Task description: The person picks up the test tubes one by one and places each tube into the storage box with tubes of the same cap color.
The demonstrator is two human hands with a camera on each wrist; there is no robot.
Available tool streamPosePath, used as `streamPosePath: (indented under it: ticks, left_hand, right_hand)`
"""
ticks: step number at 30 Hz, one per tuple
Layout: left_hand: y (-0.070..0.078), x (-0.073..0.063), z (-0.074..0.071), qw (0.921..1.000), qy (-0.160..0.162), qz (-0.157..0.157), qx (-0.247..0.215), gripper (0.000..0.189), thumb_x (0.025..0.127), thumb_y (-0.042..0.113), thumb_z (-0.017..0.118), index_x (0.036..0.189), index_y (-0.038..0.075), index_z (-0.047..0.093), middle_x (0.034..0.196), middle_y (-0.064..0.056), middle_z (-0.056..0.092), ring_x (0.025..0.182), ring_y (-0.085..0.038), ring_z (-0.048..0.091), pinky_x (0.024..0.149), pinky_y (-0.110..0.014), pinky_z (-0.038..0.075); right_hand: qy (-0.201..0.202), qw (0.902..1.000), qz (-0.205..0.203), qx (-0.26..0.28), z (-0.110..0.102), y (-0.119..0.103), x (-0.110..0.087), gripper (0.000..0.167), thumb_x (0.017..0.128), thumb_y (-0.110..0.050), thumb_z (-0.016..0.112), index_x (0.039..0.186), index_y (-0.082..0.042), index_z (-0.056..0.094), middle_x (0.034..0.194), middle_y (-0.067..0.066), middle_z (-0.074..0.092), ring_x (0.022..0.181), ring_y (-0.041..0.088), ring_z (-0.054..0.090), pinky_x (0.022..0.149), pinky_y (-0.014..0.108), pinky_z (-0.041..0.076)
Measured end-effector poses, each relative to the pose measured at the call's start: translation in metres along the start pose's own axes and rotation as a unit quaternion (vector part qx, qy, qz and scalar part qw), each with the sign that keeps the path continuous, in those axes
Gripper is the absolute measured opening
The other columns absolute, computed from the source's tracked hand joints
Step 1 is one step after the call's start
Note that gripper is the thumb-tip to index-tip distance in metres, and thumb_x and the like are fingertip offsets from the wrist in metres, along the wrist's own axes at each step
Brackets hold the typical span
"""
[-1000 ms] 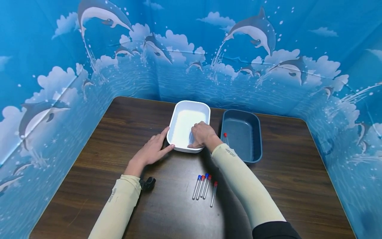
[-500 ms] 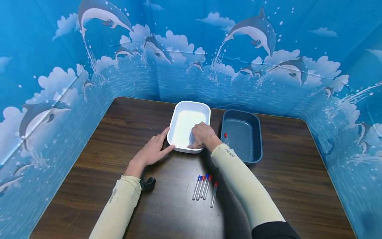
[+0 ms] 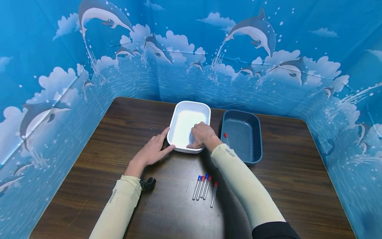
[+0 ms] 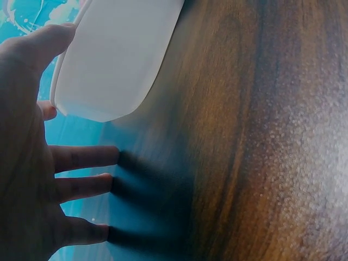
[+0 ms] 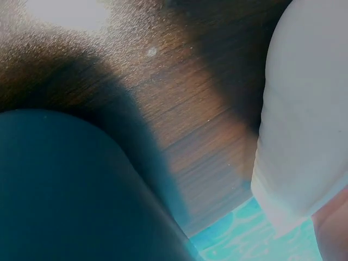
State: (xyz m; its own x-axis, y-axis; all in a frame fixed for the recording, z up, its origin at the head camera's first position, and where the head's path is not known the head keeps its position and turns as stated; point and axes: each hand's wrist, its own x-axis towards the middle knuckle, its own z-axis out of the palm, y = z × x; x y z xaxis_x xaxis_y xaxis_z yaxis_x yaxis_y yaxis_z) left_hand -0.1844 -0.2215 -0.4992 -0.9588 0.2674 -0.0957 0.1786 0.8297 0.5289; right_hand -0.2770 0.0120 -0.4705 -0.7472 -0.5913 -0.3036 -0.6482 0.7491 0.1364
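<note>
My left hand (image 3: 152,147) rests at the near left corner of a white tray (image 3: 181,144), thumb and index finger touching its rim. In the left wrist view the thumb (image 4: 51,43) lies along the white tray's (image 4: 114,60) edge, the other fingers extended beside it. My right hand (image 3: 202,135) reaches inside the tray at its right side, fingers bent downward. A faint clear, bluish streak shows beside its thumb; the fingertips are hidden, so I cannot tell what they hold. In the right wrist view only the tray's outer wall (image 5: 304,109) and a sliver of skin appear.
A dark blue bin (image 3: 259,142) stands right of the tray, with a red-capped test tube (image 3: 225,137) in it. Several test tubes (image 3: 206,187) with red or blue caps lie on the brown wooden table (image 3: 286,172). A dolphin-print curtain (image 3: 185,49) surrounds the table's back and sides.
Both hands, the tray, the bin and the test tubes keep their places. The right thumb shifts very slightly left inside the tray.
</note>
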Motion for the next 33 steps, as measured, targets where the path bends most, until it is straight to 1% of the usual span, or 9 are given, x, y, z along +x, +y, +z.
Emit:
streamPosePath:
  ticks: [6, 12, 17, 21, 27, 30, 33]
  left_hand:
    - [0.0, -0.001, 0.0, 1.0, -0.005, 0.0, -0.001, 0.09, 0.089, 0.077, 0.034, 0.158, 0.032, -0.003, 0.156, -0.011, 0.031, 0.135, -0.032, 0.036, 0.106, -0.057, 0.032]
    - [0.0, -0.001, -0.001, 1.0, -0.004, -0.002, -0.003, 0.09, 0.09, 0.077, 0.035, 0.158, 0.03, -0.001, 0.156, -0.011, 0.03, 0.133, -0.032, 0.038, 0.105, -0.057, 0.033]
    - [0.001, -0.001, -0.001, 1.0, -0.005, -0.004, -0.002, 0.09, 0.09, 0.076, 0.036, 0.158, 0.032, -0.002, 0.156, -0.011, 0.03, 0.13, -0.032, 0.04, 0.104, -0.057, 0.035]
    - [0.002, -0.001, -0.001, 1.0, -0.007, -0.005, 0.0, 0.09, 0.09, 0.076, 0.036, 0.158, 0.032, -0.003, 0.156, -0.011, 0.031, 0.132, -0.032, 0.038, 0.105, -0.057, 0.034]
    - [0.001, -0.001, 0.0, 1.0, -0.006, -0.003, 0.001, 0.09, 0.09, 0.077, 0.035, 0.158, 0.031, -0.002, 0.156, -0.012, 0.031, 0.134, -0.032, 0.037, 0.105, -0.057, 0.033]
    - [0.001, -0.001, 0.0, 1.0, -0.005, -0.003, 0.002, 0.09, 0.09, 0.077, 0.035, 0.158, 0.031, -0.002, 0.156, -0.012, 0.031, 0.133, -0.032, 0.038, 0.105, -0.057, 0.034]
    - [0.001, 0.0, -0.001, 1.0, -0.004, -0.004, 0.002, 0.09, 0.09, 0.077, 0.036, 0.158, 0.032, -0.002, 0.156, -0.011, 0.031, 0.131, -0.032, 0.039, 0.104, -0.057, 0.035]
  right_hand:
    - [0.008, 0.9997, -0.001, 0.021, -0.003, -0.001, -0.002, 0.081, 0.08, -0.075, 0.055, 0.13, -0.011, 0.058, 0.122, 0.008, 0.061, 0.11, 0.026, 0.053, 0.101, 0.043, 0.044]
    - [0.019, 0.9991, 0.004, 0.039, -0.005, 0.0, -0.003, 0.081, 0.081, -0.073, 0.056, 0.132, -0.01, 0.056, 0.124, 0.009, 0.06, 0.113, 0.026, 0.053, 0.102, 0.044, 0.042]
    - [0.037, 0.9986, -0.002, 0.038, -0.008, -0.001, -0.005, 0.081, 0.083, -0.072, 0.055, 0.133, -0.01, 0.055, 0.127, 0.009, 0.059, 0.116, 0.026, 0.052, 0.105, 0.043, 0.039]
    - [0.049, 0.998, -0.005, 0.038, -0.01, -0.002, -0.007, 0.08, 0.083, -0.071, 0.055, 0.135, -0.01, 0.053, 0.131, 0.009, 0.058, 0.119, 0.026, 0.051, 0.106, 0.042, 0.038]
    - [0.058, 0.9975, -0.01, 0.039, -0.011, -0.003, -0.01, 0.079, 0.084, -0.07, 0.056, 0.136, -0.011, 0.053, 0.132, 0.008, 0.057, 0.12, 0.026, 0.051, 0.106, 0.042, 0.039]
    - [0.062, 0.9971, -0.013, 0.043, -0.012, -0.003, -0.013, 0.079, 0.084, -0.068, 0.056, 0.137, -0.01, 0.052, 0.132, 0.009, 0.057, 0.12, 0.026, 0.051, 0.105, 0.043, 0.039]
    - [0.066, 0.9965, -0.009, 0.05, -0.015, -0.002, -0.018, 0.08, 0.085, -0.067, 0.056, 0.14, -0.009, 0.05, 0.136, 0.01, 0.055, 0.123, 0.026, 0.05, 0.105, 0.043, 0.039]
